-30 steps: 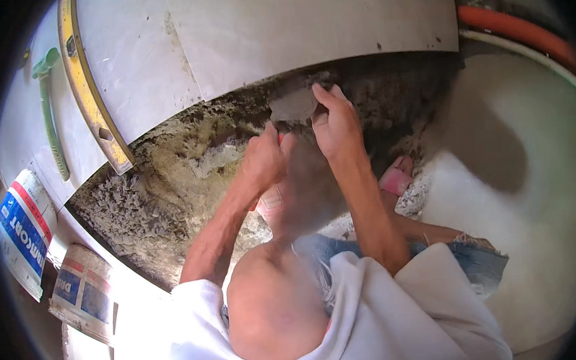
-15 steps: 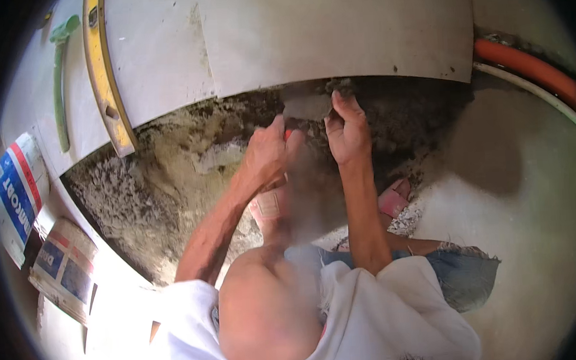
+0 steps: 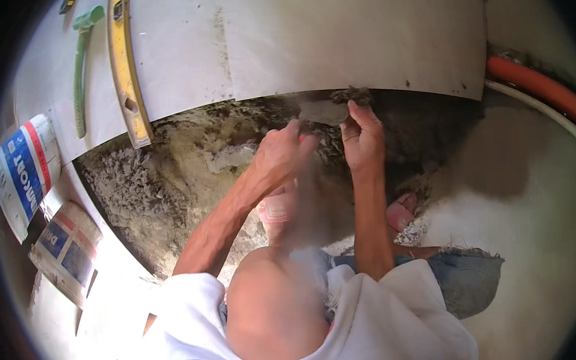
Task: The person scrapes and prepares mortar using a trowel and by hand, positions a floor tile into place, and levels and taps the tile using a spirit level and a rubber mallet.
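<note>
My left hand (image 3: 279, 153) is closed around the handle of a trowel, of which a flat grey blade (image 3: 323, 112) points away to the right. The handle is mostly hidden by the fingers. Beside it, my right hand (image 3: 365, 140) has thumb and fingers pinched on a dark clump of mortar (image 3: 354, 96) at the blade's far right end. Both hands are over a bed of rough, damp mortar (image 3: 122, 188), close to the front edge of a large pale tile (image 3: 352, 36).
On the tiles at the far left lie a yellow spirit level (image 3: 128, 74) and a green mallet (image 3: 80, 73). Two buckets, one upper (image 3: 24, 171) and one lower (image 3: 70, 247), stand left. An orange pipe (image 3: 540, 88) runs along the right. My pink sandals (image 3: 402, 213) are below the hands.
The view has shifted, so the tiles, tools and buckets sit a little further right and mostly lower. My right hand still pinches at the blade's end, with the mortar clump now plainer to see.
</note>
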Demonstrator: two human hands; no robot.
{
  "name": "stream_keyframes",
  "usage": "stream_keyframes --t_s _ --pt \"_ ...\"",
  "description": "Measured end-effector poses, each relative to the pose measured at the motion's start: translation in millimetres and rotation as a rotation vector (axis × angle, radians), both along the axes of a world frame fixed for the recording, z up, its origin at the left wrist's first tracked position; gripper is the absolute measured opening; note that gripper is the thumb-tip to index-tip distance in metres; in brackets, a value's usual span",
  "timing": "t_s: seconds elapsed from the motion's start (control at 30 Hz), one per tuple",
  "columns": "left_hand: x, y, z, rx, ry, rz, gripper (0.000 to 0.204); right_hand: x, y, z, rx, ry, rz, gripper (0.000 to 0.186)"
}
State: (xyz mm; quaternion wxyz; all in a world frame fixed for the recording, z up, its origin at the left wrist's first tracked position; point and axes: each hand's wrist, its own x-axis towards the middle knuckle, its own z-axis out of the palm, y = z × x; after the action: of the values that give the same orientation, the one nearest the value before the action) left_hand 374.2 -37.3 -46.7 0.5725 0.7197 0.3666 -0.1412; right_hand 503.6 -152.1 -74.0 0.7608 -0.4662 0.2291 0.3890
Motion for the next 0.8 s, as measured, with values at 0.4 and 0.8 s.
stream_keyframes --t_s 0.4,0.8 --pt "1 10 24 -0.05 0.024 -0.048 0.037 -2 -8 2 0.033 -0.01 -0.003 0.009" --pt "-75 7 15 0.023 0.172 -0.094 0.034 -81 7 28 0.028 -0.005 0.079 0.024"
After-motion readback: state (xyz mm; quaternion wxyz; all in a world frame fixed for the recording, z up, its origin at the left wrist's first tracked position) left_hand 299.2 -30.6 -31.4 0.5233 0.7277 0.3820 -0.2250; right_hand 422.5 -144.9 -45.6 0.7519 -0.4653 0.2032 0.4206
